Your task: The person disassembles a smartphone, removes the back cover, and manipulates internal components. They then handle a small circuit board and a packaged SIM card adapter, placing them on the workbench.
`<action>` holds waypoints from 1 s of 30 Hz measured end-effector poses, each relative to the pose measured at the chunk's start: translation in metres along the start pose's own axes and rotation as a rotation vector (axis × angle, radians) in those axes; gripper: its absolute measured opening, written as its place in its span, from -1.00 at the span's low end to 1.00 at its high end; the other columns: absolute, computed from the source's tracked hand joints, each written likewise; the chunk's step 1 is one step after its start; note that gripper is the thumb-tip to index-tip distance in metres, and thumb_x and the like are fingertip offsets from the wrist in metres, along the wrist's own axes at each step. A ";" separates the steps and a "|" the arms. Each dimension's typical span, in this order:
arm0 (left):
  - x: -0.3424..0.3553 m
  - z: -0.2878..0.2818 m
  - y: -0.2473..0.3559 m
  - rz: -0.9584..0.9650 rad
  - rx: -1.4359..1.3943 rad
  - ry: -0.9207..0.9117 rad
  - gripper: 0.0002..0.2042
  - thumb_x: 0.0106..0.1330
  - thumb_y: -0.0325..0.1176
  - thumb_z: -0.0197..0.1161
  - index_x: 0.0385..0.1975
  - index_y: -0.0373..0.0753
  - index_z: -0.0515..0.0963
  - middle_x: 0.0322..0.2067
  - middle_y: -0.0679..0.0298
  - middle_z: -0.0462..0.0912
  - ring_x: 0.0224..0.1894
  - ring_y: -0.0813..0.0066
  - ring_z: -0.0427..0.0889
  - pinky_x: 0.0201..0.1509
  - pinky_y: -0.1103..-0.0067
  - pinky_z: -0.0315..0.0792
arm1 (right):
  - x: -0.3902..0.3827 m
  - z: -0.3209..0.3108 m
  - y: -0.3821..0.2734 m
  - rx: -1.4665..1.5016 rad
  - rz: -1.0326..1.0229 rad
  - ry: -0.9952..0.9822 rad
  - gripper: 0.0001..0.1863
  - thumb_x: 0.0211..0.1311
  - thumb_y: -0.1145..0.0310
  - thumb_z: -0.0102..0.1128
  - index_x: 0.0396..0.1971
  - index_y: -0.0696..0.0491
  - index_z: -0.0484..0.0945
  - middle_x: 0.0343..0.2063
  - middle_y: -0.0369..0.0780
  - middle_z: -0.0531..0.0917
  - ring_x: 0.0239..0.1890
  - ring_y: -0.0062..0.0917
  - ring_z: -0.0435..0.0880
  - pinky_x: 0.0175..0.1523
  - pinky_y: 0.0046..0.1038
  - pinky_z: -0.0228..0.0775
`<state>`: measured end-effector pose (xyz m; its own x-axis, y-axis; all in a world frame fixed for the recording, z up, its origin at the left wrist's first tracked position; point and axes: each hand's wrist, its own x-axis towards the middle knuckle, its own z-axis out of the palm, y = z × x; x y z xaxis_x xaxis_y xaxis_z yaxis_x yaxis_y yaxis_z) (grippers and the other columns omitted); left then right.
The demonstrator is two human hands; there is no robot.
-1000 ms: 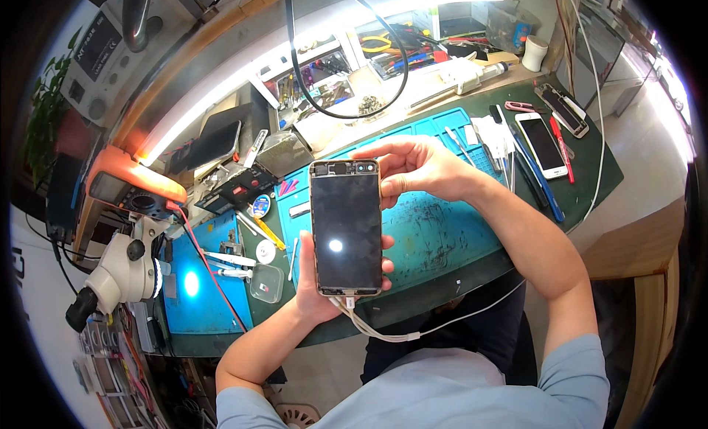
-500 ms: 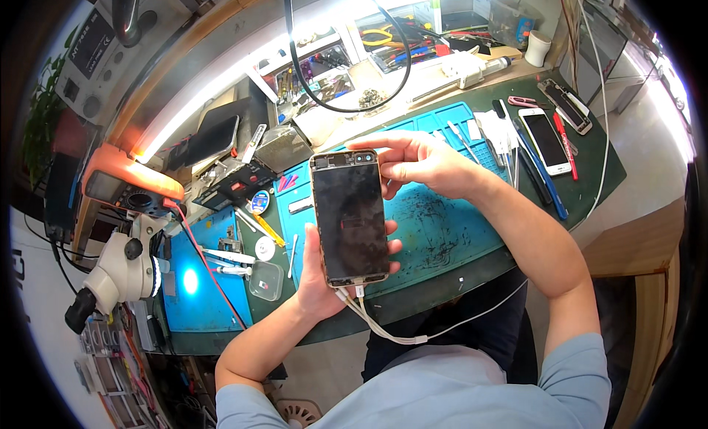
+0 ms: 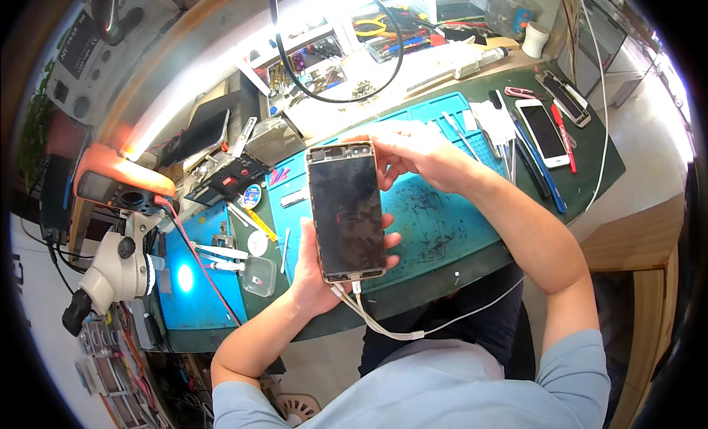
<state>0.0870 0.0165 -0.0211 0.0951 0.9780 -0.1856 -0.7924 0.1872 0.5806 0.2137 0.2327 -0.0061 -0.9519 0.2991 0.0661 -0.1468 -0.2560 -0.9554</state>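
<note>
I have the phone (image 3: 346, 211) up off the bench, held over the blue work mat (image 3: 442, 215) and tilted toward me. My left hand (image 3: 317, 270) cradles its lower half from underneath: the palm is behind the body, the fingertips curl round the right edge and the thumb side sits along the left. My right hand (image 3: 413, 152) is at the top right corner, fingers bunched close together and pinching that corner; I cannot tell whether they press a side button or only steady the frame. A white cable (image 3: 383, 322) is plugged into the bottom port and loops down toward my lap.

As I judge it, the work is at a checking stage. The phone looks assembled, glass seated in a gold-coloured frame, and the cable is already in. The screen is dark apart from a faint mark near its middle, too dim for me to read, so I cannot say the unit has come up. What seems left is getting a clear sign of life on the display.

Around it, the mat is littered with small dark specks. A white phone (image 3: 544, 130) and an opened handset (image 3: 564, 97) lie well apart on the right, beside tweezers and a red tool (image 3: 564, 134). A microscope (image 3: 110, 270) stands at the left edge, near a small clear dish (image 3: 258, 276)
</note>
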 end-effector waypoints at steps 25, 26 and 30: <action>-0.003 -0.018 0.037 0.742 0.763 0.483 -0.54 0.59 -0.17 -0.18 0.34 -0.33 0.23 0.08 0.19 0.45 0.09 0.44 0.46 0.15 0.49 0.35 | -0.004 0.007 -0.014 -0.744 0.411 0.140 -0.60 0.42 0.11 0.02 -0.39 0.15 0.60 -0.62 -0.30 0.60 -0.60 -0.66 0.63 -0.47 -0.60 0.45; -0.002 -0.019 0.039 0.764 0.763 0.490 -0.55 0.59 -0.20 -0.17 0.34 -0.33 0.23 0.08 0.20 0.45 0.09 0.45 0.46 0.15 0.49 0.35 | -0.005 0.007 -0.014 -0.779 0.394 0.174 -0.60 0.42 0.12 0.02 -0.39 0.16 0.61 -0.62 -0.29 0.61 -0.60 -0.66 0.63 -0.47 -0.60 0.45; -0.001 -0.022 0.048 0.874 0.748 0.513 -0.59 0.59 -0.24 -0.14 0.31 -0.33 0.29 0.07 0.21 0.48 0.06 0.49 0.49 0.14 0.52 0.36 | -0.008 0.006 -0.013 -0.876 0.331 0.335 -0.58 0.36 0.12 0.01 -0.42 0.20 0.62 -0.60 -0.23 0.64 -0.57 -0.60 0.69 -0.42 -0.49 0.47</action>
<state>0.0356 0.0226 -0.0103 -0.6654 0.6842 0.2984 0.0786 -0.3334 0.9395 0.2218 0.2280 0.0075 -0.7639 0.6141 -0.1983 0.4917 0.3550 -0.7951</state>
